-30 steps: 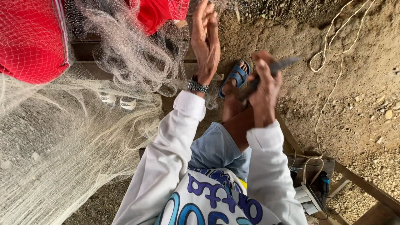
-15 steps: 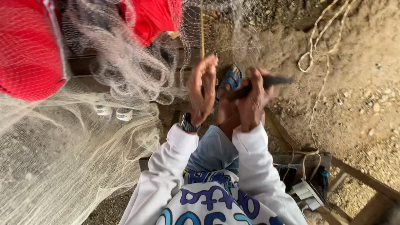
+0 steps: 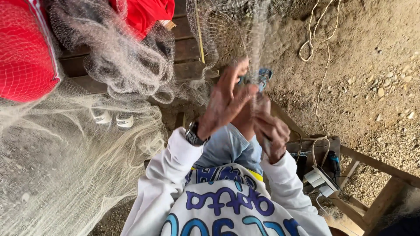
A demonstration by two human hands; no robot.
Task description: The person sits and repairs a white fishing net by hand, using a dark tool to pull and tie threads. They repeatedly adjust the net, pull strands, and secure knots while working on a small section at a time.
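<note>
A fine grey fishing net [image 3: 232,30] hangs from above and narrows to a bunched strand between my hands. My left hand [image 3: 225,102], with a dark wristwatch [image 3: 194,134] on it, is raised with fingers up and pinches the net at the strand. Just below and to the right, my right hand [image 3: 271,129] is closed in a fist around the strand's lower end and a dark slim tool, of which only a small bit shows. Both arms are in white sleeves, above my blue-jeaned knee [image 3: 229,148].
A pale net pile [image 3: 65,170] fills the left. Red cloth [image 3: 26,57] lies under netting at the upper left, on a dark wooden bench [image 3: 188,48]. Two small bottles [image 3: 113,119] stand below it. A rope [image 3: 317,43], white plugs [image 3: 319,179] and a wooden frame [image 3: 376,175] are on sandy ground.
Both hands have come down and closer together. The left hand dropped from high up to the net strand. The dark tool, which stuck out of the right hand, is now mostly hidden.
</note>
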